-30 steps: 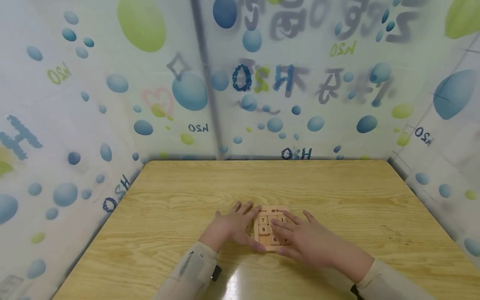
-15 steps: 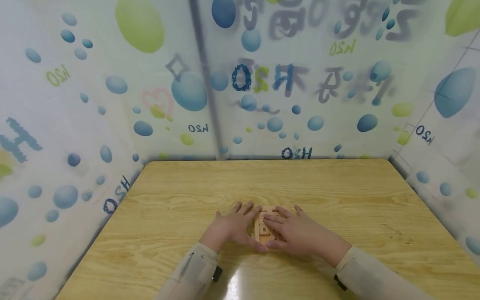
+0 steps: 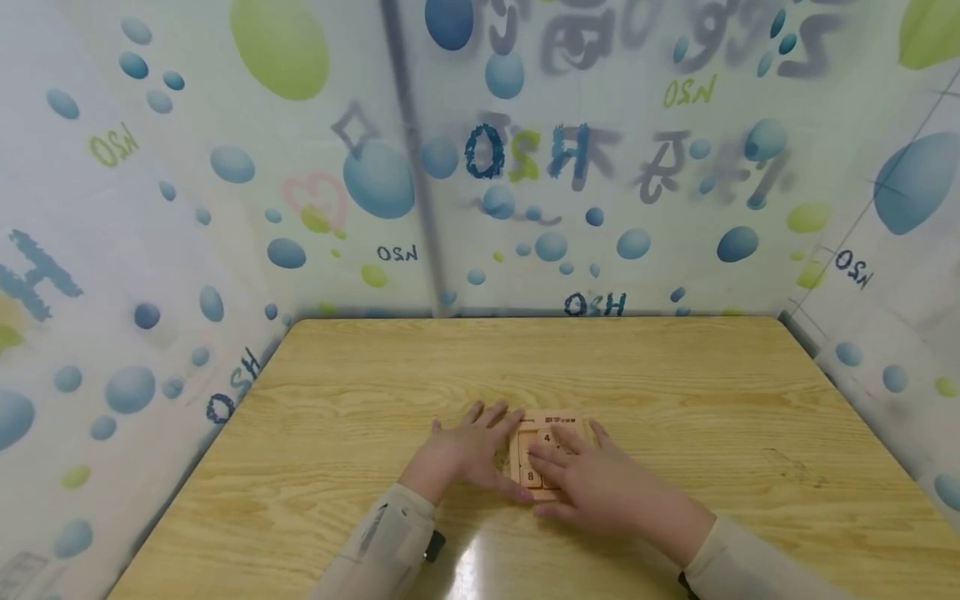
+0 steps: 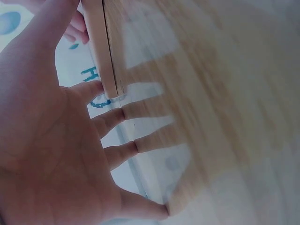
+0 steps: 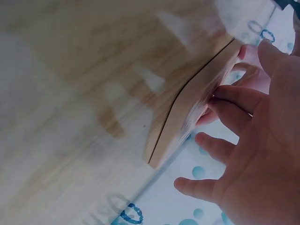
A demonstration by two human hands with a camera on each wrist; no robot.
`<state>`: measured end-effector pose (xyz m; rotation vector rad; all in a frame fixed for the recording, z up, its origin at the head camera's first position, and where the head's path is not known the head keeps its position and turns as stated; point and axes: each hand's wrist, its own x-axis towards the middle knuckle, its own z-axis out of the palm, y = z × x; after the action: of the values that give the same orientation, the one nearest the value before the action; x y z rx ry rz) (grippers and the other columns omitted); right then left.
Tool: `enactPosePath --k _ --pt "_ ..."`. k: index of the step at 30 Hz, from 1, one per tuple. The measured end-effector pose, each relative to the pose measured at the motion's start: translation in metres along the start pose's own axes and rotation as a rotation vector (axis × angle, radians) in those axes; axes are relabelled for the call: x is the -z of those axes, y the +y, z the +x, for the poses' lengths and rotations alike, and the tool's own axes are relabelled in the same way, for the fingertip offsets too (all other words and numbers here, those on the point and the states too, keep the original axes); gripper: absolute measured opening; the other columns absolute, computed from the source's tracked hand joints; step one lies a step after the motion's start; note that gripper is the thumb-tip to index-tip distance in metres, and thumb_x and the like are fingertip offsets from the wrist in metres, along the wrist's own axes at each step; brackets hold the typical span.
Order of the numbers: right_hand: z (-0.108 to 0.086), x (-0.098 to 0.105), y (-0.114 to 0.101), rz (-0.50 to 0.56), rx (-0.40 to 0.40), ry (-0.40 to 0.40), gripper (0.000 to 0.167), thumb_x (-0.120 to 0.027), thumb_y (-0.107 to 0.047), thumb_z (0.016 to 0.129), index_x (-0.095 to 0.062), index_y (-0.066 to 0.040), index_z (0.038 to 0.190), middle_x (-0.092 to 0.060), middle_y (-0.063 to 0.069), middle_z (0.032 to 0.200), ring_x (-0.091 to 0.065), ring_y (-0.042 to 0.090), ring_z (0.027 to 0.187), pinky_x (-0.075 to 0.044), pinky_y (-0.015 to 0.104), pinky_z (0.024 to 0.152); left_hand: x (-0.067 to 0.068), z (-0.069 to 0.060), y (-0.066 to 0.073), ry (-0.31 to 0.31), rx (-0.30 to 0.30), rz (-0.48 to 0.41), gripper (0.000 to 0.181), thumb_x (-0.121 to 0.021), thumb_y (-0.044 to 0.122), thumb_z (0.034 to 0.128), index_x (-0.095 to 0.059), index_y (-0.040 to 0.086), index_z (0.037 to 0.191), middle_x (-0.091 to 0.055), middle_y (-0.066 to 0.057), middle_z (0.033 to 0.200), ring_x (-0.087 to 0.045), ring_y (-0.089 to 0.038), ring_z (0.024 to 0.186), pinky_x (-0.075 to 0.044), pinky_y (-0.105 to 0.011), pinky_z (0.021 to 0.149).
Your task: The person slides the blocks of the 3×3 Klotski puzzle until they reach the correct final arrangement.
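A small wooden number slide puzzle (image 3: 537,415) lies flat on the table in the head view. My left hand (image 3: 468,454) is spread at its left side, index finger by the upper left corner and thumb by the lower left one. Over the tiles lies my right hand (image 3: 607,483), its extended fingertips touching the left column and hiding most of the right side. The 8 tile (image 3: 530,477) sits at bottom left and the 4 tile (image 3: 547,437) at top middle; a bare slot shows at top left. From the right wrist, the puzzle's edge (image 5: 180,110) appears beneath straight fingers.
The wood-grain table (image 3: 360,375) stretches around the puzzle, with a glossy light reflection near its front. Walls covered in a bubble-patterned sheet (image 3: 637,167) stand behind it and at both sides.
My right hand moved left over the tiles, then drew back slightly toward me. The 8 tile slid down from middle left to bottom left, leaving a gap at top left. My left hand stayed put.
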<state>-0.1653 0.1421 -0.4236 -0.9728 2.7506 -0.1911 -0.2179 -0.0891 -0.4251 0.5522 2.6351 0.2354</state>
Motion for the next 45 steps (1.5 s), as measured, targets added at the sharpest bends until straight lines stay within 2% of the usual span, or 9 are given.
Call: enactPosePath --k 7,15,20,24,28,38,45 --pt "-0.006 -0.003 -0.005 -0.019 0.022 0.028 0.072 -0.049 -0.067 0.104 -0.054 -0.020 0.158 -0.047 -0.004 0.168 -0.034 0.037 0.162 -0.024 0.082 0.123 0.001 0.000 0.001 0.004 0.003 -0.001 0.125 -0.075 0.088 0.0714 -0.014 0.043 0.171 -0.009 0.005 0.182 -0.007 -0.036 0.169 -0.012 -0.089 0.119" --pt "-0.005 -0.004 -0.003 0.023 0.009 0.015 0.070 -0.050 -0.066 0.105 -0.052 -0.022 0.159 -0.044 -0.006 0.170 -0.031 0.037 0.163 -0.021 0.082 0.124 0.000 0.000 0.001 0.008 -0.001 -0.004 0.125 -0.076 0.087 0.0715 -0.015 0.042 0.171 -0.010 0.004 0.182 -0.008 -0.037 0.169 -0.013 -0.090 0.119" --pt "-0.004 -0.002 0.007 0.062 -0.041 0.016 0.071 -0.048 -0.067 0.105 -0.048 -0.023 0.161 -0.042 -0.006 0.171 -0.028 0.038 0.164 -0.017 0.081 0.126 0.000 0.000 0.001 0.008 0.002 -0.008 0.127 -0.076 0.088 0.0703 -0.015 0.041 0.171 -0.010 0.005 0.182 -0.008 -0.036 0.169 -0.012 -0.089 0.119" --pt "-0.002 0.001 0.016 0.035 -0.077 0.030 0.069 -0.049 -0.064 0.106 -0.050 -0.022 0.161 -0.043 -0.005 0.171 -0.028 0.038 0.164 -0.018 0.081 0.125 0.000 -0.001 0.001 0.010 0.002 -0.009 0.127 -0.076 0.088 0.0700 -0.015 0.042 0.171 -0.010 0.005 0.182 -0.008 -0.036 0.169 -0.012 -0.089 0.119" --pt "-0.001 0.002 0.020 0.017 -0.080 0.021 0.066 -0.052 -0.061 0.107 -0.052 -0.020 0.159 -0.045 -0.004 0.170 -0.029 0.038 0.164 -0.020 0.083 0.124 0.001 -0.001 0.001 0.008 0.004 -0.009 0.126 -0.076 0.087 0.0705 -0.015 0.042 0.171 -0.010 0.005 0.182 -0.008 -0.036 0.169 -0.013 -0.089 0.119" --pt "0.012 -0.003 0.012 -0.021 -0.075 0.020 0.070 -0.048 -0.067 0.106 -0.050 -0.023 0.160 -0.043 -0.007 0.170 -0.028 0.034 0.165 -0.020 0.080 0.126 0.002 0.000 0.001 0.000 -0.002 -0.002 0.127 -0.075 0.089 0.0705 -0.014 0.041 0.171 -0.009 0.005 0.182 -0.007 -0.037 0.169 -0.013 -0.090 0.119" --pt "0.021 -0.004 0.004 -0.006 -0.057 0.011 0.077 -0.043 -0.072 0.104 -0.047 -0.022 0.162 -0.040 -0.008 0.172 -0.025 0.033 0.166 -0.017 0.080 0.127 0.002 0.000 0.000 -0.003 0.002 0.020 0.124 -0.071 0.091 0.0722 -0.014 0.042 0.171 -0.008 0.005 0.182 -0.007 -0.037 0.169 -0.014 -0.090 0.119"
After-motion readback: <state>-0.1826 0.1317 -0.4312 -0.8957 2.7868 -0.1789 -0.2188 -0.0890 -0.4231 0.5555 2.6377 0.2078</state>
